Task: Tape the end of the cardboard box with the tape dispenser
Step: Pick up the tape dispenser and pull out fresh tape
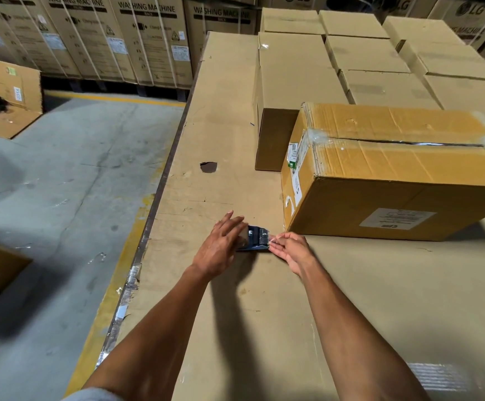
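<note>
A: Both bare hands are down on the surface (235,125), a long flat sheet of matte brown cardboard with a torn dark hole in it.

B: And the dispenser?

A: The dispenser (255,238) lies on that surface between the hands, dark blue and blocky, just beside the near left corner of the box (394,175). The left hand (222,246) lies over its roll end, fingers loosely spread and curved, not closed tight.

B: The right hand?

A: The right hand (289,250) has its fingertips pressed together at the dispenser's front edge, pinching the clear, shiny tape end (270,240) there.

B: Describe the box.

A: Rectangular, yellowish corrugated cardboard, lying on the surface to the right of the hands. Its top flaps meet in a dark seam, with crinkled clear tape at both ends of that seam. White labels sit on the left end and the near side.

B: Behind it?

A: Plain boxes (351,53) in smooth brown cardboard, packed in rows. Further back, tall cartons (148,39) printed "WASHING MACHINE", strapped with pale bands. On the left, grey concrete floor (62,183) with a worn yellow line.
</note>
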Tool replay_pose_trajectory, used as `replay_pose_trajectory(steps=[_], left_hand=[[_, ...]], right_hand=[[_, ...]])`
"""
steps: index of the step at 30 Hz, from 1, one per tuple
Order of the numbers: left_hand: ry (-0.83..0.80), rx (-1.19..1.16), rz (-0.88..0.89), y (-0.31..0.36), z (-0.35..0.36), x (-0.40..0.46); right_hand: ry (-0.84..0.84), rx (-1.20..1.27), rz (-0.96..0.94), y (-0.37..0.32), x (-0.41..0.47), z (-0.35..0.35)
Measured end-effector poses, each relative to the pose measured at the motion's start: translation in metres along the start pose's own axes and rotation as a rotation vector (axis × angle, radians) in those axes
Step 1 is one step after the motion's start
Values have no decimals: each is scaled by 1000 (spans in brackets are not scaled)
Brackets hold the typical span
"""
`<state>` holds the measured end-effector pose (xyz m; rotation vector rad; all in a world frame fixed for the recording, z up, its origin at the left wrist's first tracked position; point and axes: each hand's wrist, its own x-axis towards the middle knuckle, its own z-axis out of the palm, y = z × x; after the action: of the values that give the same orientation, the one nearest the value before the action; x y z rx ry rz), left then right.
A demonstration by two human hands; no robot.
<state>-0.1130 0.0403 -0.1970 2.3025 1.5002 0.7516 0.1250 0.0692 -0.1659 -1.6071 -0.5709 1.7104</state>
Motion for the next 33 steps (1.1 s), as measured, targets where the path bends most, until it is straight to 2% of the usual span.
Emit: replay_pose_trajectory(steps=[10, 17, 25, 29, 33], left_hand=[[-6, 42, 14, 11, 1, -3], [-30, 73, -7, 9, -6, 5], [-93, 126, -26, -31, -24, 40], [-151, 168, 37, -55, -28, 61], [-124, 249, 91, -77, -22, 85]], right_hand=[[-102, 71, 136, -8, -7, -14], [-38, -42, 14, 0, 9, 8], [-9, 8, -25, -24, 47, 49], [13, 15, -23, -37, 65, 61], [9, 28, -25, -45, 87, 65]])
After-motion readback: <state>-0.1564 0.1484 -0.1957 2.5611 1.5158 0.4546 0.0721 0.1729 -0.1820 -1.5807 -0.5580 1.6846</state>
